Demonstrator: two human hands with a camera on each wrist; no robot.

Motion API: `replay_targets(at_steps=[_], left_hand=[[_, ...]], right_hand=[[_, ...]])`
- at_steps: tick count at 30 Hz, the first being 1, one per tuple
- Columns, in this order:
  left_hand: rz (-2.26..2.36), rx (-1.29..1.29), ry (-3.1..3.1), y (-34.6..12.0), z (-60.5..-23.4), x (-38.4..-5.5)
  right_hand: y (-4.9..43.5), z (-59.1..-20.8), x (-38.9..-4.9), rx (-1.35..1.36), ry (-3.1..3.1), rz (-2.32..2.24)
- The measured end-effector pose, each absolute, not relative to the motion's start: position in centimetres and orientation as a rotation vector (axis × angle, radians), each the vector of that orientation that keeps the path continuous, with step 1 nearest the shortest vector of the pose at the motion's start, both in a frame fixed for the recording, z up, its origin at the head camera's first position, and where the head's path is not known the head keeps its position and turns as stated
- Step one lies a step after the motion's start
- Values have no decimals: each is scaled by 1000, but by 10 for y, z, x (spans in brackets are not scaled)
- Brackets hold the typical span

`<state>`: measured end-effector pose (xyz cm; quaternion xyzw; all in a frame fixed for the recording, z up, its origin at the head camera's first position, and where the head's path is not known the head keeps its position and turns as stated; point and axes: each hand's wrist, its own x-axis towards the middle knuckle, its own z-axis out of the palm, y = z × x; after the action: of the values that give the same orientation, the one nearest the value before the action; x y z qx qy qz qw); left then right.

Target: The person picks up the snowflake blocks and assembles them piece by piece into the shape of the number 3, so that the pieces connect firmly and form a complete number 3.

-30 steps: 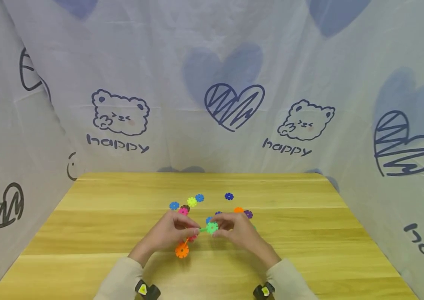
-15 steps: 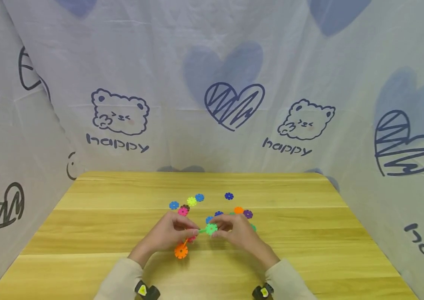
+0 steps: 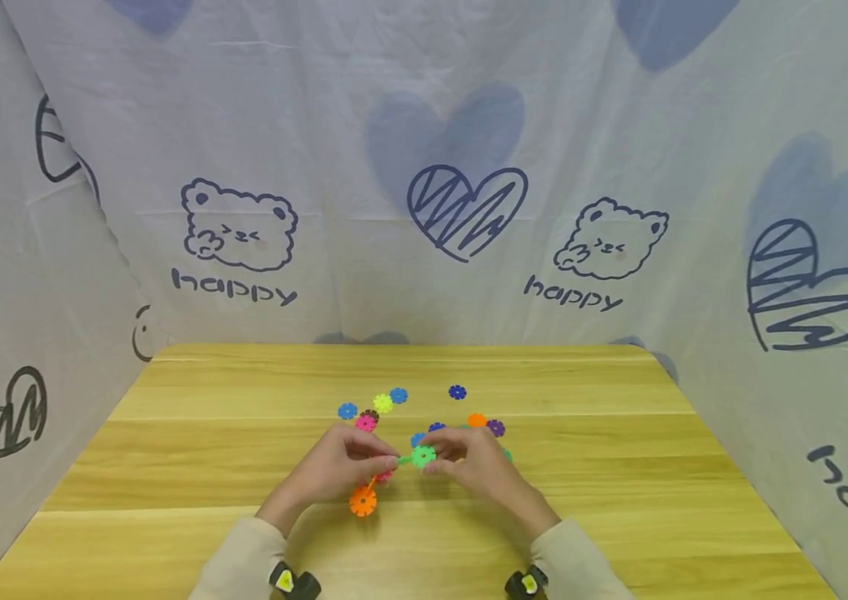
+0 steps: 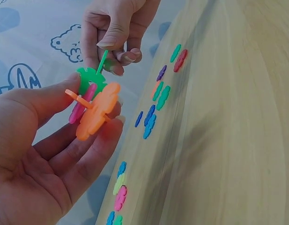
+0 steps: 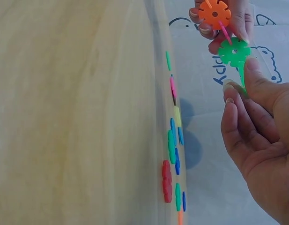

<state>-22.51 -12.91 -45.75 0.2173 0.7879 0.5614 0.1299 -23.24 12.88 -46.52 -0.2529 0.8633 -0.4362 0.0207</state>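
My left hand (image 3: 341, 458) pinches a small chain of notched snowflake discs between thumb and fingers. In the left wrist view the chain shows an orange disc (image 4: 100, 112) nearest, a pink disc (image 4: 82, 105) behind it and a green disc (image 4: 90, 80). A second orange disc (image 4: 77, 99) is slotted into the first, seen nearly edge-on. Opposite, my right hand (image 3: 484, 462) pinches another green disc (image 5: 241, 75), which meets the chain's green disc (image 5: 234, 52) edge to edge at right angles. Both hands hold the pieces up off the table.
Loose discs lie on the wooden table (image 3: 243, 475) beyond the hands: a yellow disc (image 3: 383, 403), a dark blue disc (image 3: 457, 392), a purple disc (image 3: 495, 428) and several others. A printed white cloth (image 3: 348, 275) hangs around the table's back and sides.
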Motion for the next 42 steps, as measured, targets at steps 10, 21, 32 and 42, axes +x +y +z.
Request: replay_targets(at_steps=[10, 21, 32, 42], left_hand=[[1617, 640, 2309, -128, -458, -226], [1623, 605, 2307, -127, -457, -225], [1631, 612, 2310, -126, -456, -225], [1635, 627, 2314, -125, -457, -225]], right_hand=[[130, -466, -233, -771, 2677, -1378], [132, -464, -233, -710, 2636, -1435], [131, -464, -232, -680, 2630, -1455], [129, -463, -231, -689, 2619, -1449]])
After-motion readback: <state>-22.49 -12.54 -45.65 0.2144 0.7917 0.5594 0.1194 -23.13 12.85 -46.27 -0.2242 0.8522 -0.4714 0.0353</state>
